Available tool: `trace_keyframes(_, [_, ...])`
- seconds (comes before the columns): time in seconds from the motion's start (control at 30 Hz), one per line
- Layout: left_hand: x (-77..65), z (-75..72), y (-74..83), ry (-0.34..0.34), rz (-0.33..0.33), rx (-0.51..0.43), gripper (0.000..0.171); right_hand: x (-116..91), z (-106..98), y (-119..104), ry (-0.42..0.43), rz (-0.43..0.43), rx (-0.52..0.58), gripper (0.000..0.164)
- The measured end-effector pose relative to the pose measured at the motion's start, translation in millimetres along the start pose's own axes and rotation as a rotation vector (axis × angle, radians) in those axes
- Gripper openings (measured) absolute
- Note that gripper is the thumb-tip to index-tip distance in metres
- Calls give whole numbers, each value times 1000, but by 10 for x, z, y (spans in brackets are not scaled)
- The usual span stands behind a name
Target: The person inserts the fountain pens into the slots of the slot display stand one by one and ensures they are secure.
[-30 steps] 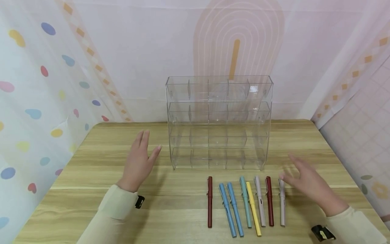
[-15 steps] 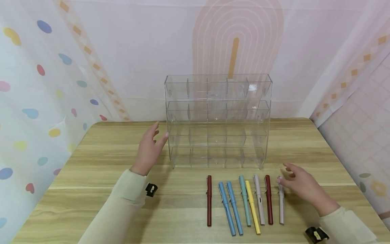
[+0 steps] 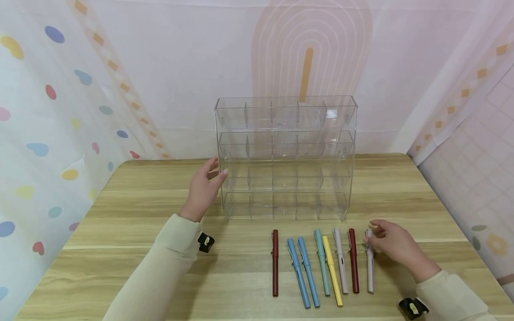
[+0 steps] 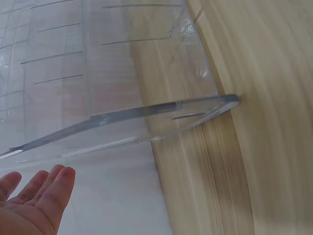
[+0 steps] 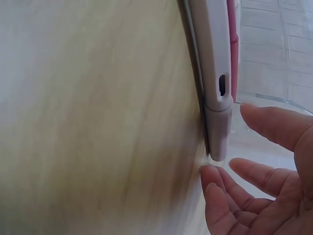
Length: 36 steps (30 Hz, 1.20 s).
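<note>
Right grip near rightmost pen

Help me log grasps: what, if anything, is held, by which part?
Nothing appears held: the right hand is open near the far end of the rightmost pen, the left hand open by the clear rack.

Bright, even light, soft shadows on table, small glare on clear rack, right-wrist view partly blurred
</note>
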State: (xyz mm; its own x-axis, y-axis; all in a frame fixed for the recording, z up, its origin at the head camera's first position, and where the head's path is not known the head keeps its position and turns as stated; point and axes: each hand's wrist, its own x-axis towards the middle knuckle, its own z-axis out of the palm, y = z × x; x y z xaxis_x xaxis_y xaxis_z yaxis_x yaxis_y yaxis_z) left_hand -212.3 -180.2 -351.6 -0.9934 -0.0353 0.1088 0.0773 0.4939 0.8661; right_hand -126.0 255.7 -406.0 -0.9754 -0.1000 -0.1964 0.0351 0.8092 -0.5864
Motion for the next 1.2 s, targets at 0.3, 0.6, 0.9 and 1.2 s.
trace_keyframes(0.3, [39,91,-21,12,-12,-30,53,47,39,-17,9,8,-54,55])
trace_keyframes(0.6, [58,117,-6,42,-50,-108,47,60,47,-40,11,29,-42,45])
trace_keyframes(0.9, [36,102,-33,48,-65,-109,45,68,50,-29,7,79,90,39])
trace_keyframes(1.2, [48,101,-58,49,-83,-134,45,99,-12,-7,39,104,322,35])
